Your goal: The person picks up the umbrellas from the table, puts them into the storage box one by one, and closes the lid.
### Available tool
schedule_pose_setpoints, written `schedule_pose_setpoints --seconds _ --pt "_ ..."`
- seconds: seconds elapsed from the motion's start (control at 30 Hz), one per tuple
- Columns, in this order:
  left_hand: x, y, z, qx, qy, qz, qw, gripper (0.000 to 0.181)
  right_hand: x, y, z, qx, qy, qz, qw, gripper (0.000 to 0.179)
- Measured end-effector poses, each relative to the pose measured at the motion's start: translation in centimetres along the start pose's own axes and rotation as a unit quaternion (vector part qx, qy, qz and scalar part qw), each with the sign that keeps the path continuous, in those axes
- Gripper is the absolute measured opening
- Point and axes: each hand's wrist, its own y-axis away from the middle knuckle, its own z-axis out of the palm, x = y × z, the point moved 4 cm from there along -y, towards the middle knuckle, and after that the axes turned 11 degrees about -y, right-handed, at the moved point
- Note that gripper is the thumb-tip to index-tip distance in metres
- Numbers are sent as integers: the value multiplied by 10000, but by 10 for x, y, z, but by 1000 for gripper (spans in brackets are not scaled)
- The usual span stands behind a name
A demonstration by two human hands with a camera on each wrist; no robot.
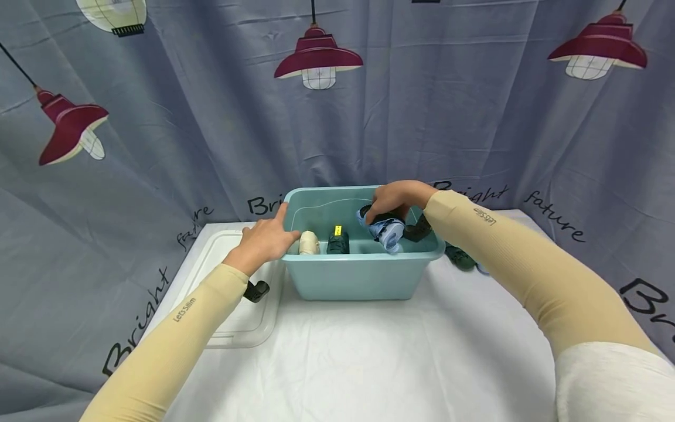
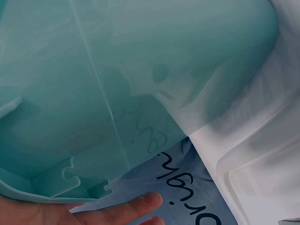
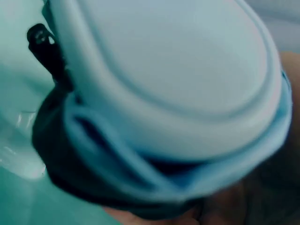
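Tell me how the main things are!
Teal rectangular plastic bin: open, upright.
Whitish rectangular plastic lid: off, flat.
Light-blue-and-black fabric bundle: gripped.
Right hand: gripping fabric bundle.
Left hand: on bin's rim.
Cream rounded item: inside bin.
Dark-green, yellow-tagged bundle: inside bin.

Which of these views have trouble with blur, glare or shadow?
Head view: mostly clear, soft shading on the white tablecloth; left wrist: muted light on the teal bin, while the white lid looks nearly washed out; right wrist: the white oval face and surrounding blue fabric look blurred.
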Motion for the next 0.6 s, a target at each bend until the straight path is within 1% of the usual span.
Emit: schedule_pose_setpoints --seconds 0.1,0.23,0.3,0.37,0.43,0.6 --pt "1 0 0 6 21 0 10000 85 -3 -9 4 -123 146 41 9998 36" --pt "1 -2 1 22 33 -15 10000 85 -8 -20 11 -382 295 81 9988 36" --pt "0 -2 1 33 26 -21 10000 85 -10 -25 16 -560 253 143 9980 35" --pt "0 -2 1 44 20 -18 10000 85 -11 -30 17 -625 248 241 9974 35" --pt "0 -1 2 15 9 -14 10000 84 -12 -36 20 -786 94 373 9962 35" --pt "-1 0 0 -1 24 -22 10000 85 -12 -49 22 -957 -25 666 9932 36"
